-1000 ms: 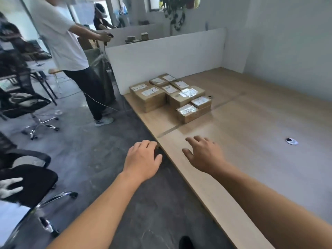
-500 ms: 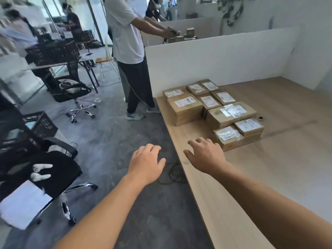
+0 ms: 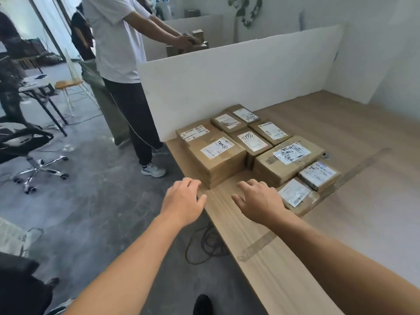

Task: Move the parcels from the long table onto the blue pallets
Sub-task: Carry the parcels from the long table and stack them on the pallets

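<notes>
Several brown cardboard parcels with white labels lie grouped on the long wooden table (image 3: 261, 253), against a white partition. The largest parcel (image 3: 218, 159) stands nearest the table's left edge. A wide flat parcel (image 3: 287, 159) lies to its right, and two small parcels (image 3: 300, 197) sit in front of that one. My left hand (image 3: 183, 202) reaches out over the table's edge, just short of the largest parcel, fingers relaxed and holding nothing. My right hand (image 3: 259, 201) hovers above the table beside the small front parcel, also empty. No blue pallet is in view.
A person in a white shirt (image 3: 118, 53) stands at the table's far left corner, handling boxes beyond the white partition (image 3: 238, 80). Black office chairs (image 3: 29, 142) stand on the grey floor at left. A black cable (image 3: 204, 244) lies coiled under the table edge.
I have walked closer to the parcels, so they look larger and nearer. Both hands stay stretched forward and empty, now almost at the nearest parcels.
</notes>
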